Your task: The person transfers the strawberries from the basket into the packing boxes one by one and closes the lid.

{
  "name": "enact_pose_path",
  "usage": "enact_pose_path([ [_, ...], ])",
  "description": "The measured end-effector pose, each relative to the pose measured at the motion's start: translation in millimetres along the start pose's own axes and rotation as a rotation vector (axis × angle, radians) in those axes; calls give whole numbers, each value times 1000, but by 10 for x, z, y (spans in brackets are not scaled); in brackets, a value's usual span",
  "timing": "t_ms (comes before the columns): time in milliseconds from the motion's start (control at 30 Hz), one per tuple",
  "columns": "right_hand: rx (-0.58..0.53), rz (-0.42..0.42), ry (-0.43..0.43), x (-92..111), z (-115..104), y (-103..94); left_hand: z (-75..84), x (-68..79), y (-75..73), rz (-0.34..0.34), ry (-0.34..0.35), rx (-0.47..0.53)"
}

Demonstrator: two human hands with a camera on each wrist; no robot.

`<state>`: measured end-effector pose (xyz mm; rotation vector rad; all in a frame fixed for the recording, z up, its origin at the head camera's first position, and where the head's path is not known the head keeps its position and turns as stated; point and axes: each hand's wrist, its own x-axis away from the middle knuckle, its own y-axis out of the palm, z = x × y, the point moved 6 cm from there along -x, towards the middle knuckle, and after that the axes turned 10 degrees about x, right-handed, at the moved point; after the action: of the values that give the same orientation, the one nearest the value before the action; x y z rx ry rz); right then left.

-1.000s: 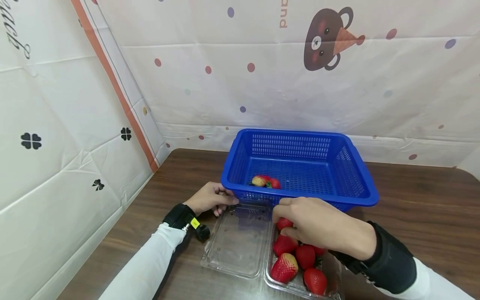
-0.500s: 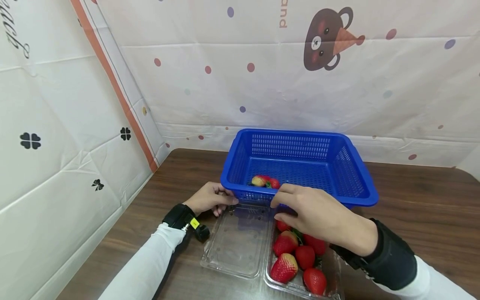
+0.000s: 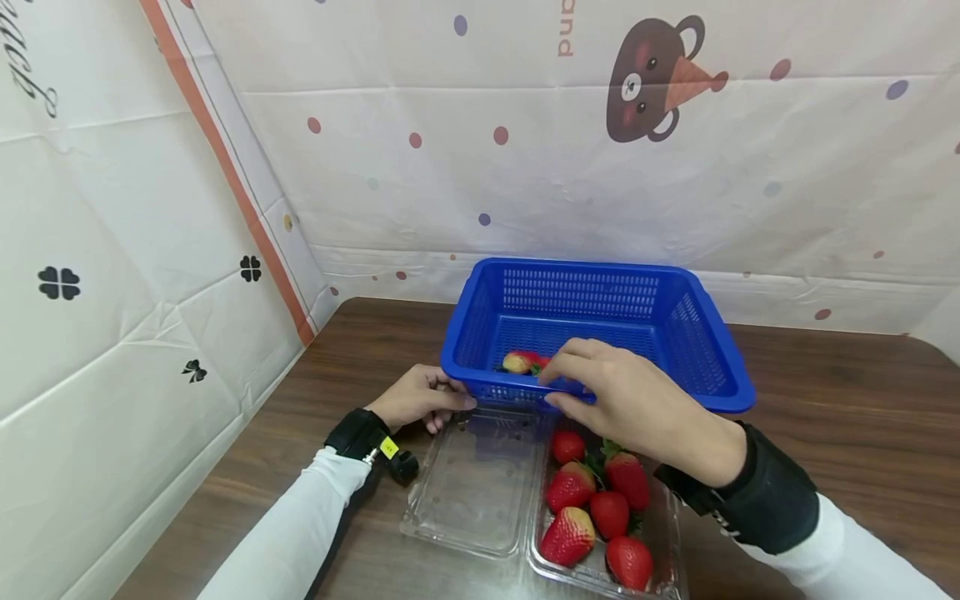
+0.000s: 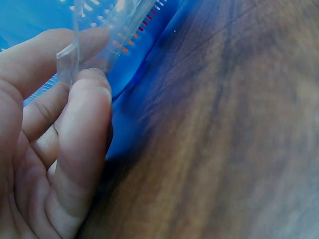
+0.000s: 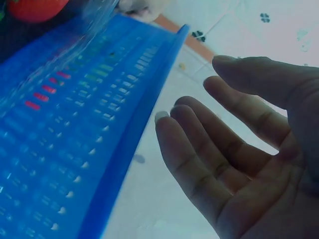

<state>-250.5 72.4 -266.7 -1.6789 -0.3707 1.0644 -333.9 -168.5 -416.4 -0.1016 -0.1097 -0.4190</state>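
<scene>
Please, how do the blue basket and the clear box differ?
The blue basket looks larger than the clear box. The clear box is see-through; the blue basket is coloured. More strawberries show in the clear box than in the blue basket. Both hold some.

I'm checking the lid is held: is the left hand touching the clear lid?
Touching: the left wrist view shows the left hand pinching the clear lid at its edge.

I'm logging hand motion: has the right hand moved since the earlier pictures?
Yes, forward: in the head view, the right hand has gone from the strawberries toward the blue basket, now covering more of its near rim.
</scene>
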Motion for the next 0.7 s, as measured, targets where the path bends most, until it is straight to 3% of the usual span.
enact_pose_path([
  [700,6,-77,148,-130,360,214,-15,5,18,-2,5,4],
])
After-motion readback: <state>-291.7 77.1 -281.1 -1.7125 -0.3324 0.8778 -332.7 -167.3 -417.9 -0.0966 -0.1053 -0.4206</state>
